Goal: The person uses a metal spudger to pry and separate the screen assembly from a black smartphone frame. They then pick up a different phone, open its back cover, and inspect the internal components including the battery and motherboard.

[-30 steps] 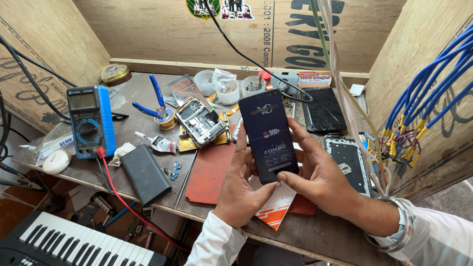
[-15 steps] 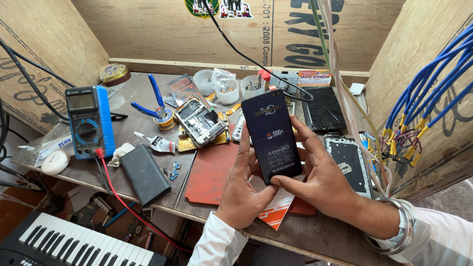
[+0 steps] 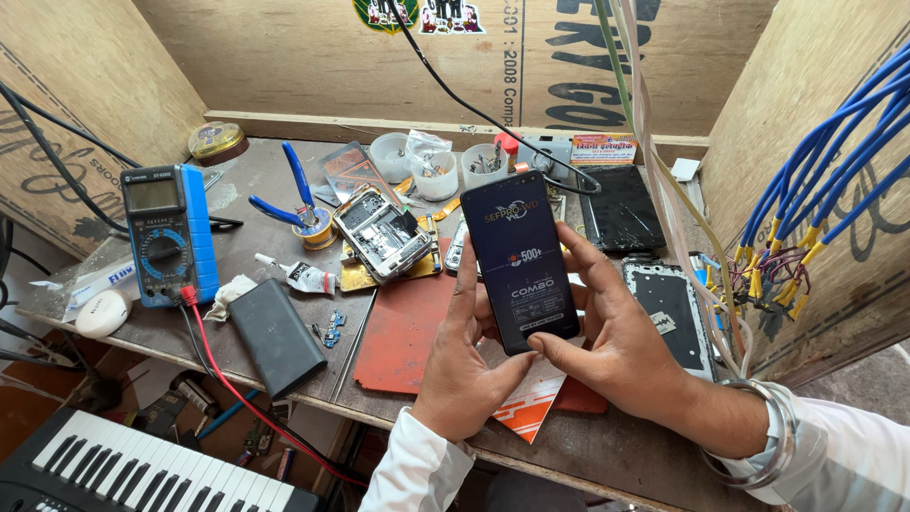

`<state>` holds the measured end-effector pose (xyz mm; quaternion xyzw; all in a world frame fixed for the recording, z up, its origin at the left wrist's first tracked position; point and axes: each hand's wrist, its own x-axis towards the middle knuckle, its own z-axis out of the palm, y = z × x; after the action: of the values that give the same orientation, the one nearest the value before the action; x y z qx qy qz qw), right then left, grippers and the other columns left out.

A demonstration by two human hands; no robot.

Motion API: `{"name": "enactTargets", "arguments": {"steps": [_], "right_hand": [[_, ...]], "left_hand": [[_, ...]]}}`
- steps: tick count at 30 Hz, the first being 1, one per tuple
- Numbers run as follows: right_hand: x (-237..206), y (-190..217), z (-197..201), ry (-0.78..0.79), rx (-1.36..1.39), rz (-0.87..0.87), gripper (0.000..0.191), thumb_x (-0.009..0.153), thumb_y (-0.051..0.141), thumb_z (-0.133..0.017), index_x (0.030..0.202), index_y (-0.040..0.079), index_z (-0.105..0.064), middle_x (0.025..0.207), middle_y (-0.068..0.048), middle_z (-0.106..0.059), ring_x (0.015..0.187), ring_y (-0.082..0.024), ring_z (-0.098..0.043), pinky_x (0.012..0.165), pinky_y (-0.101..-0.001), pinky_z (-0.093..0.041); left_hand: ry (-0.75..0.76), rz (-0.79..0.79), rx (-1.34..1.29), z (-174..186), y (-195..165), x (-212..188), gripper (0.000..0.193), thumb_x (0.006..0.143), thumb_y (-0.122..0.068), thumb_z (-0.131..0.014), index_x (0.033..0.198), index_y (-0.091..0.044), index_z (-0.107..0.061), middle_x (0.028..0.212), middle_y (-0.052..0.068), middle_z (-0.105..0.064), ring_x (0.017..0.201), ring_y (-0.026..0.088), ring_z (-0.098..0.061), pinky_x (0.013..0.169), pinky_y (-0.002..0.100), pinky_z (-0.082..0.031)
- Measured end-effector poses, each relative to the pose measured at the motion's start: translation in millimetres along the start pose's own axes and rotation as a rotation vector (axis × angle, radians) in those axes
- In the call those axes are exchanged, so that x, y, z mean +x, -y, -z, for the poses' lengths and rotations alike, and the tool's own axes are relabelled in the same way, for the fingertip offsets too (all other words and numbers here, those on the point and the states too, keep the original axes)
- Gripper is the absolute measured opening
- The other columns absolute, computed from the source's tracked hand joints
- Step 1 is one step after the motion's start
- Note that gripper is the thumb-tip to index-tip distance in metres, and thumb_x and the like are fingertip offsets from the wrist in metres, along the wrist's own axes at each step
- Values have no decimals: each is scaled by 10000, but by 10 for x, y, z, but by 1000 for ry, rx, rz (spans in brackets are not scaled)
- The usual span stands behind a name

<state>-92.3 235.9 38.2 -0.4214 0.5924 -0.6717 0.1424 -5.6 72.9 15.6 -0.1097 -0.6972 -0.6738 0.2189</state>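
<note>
Black and white keys of a small electronic keyboard (image 3: 114, 469) fill the lower left corner of my view, below the worn grey workbench (image 3: 246, 204). On the bench's left side I see a blue-cased digital multimeter (image 3: 169, 234) lying flat, its red lead (image 3: 227, 374) trailing off the front edge. Just right of it lies a flat dark grey rectangular power bank (image 3: 277, 337), and behind that a pair of blue-handled pliers (image 3: 289, 194). Nearer the middle, an opened phone chassis with exposed metal internals (image 3: 382, 232) rests tilted at the back edge of a red rubber work mat (image 3: 408, 332).

My left hand (image 3: 464, 370) grips the left edge of a dark blue glossy rectangular phone back panel (image 3: 519, 261), fingers curled round it, index finger stretched up along its side. The panel is held upright above the mat, between both hands. My right hand (image 3: 616, 346) clasps the right edge and lower corner, thumb pressed at the bottom, fingers spread behind. Further right lies a bare silver phone frame (image 3: 673, 318), then a bundle of blue wires with yellow ends (image 3: 806, 190) against the plywood wall.
</note>
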Motion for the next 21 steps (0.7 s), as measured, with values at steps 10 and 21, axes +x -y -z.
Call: {"name": "enactTargets", "arguments": {"steps": [10,21], "right_hand": [[-6,-12,-4,-2,6,9,998,821,-69,-697,1631,61,-128,1445,-151,-433,1293,-237,-567,1057,-386,-544],[6,10,-27,-10,0,0,1050,805,-33,-767,1628,52,-121,1390,-152,-471,1276,-225,-570,1042,-375,-537]], "left_hand": [[-18,-35,98,-21,-26,-14,1203,805,83,-707,1665,-170,96,1333,118,-661,1173,218,-712,970,342,-589],[-31,-15,273,-24,-106,-37,1214,794,46,-738,1655,-139,98,1245,125,-702,1092,219,-724,962,352,-585]]}}
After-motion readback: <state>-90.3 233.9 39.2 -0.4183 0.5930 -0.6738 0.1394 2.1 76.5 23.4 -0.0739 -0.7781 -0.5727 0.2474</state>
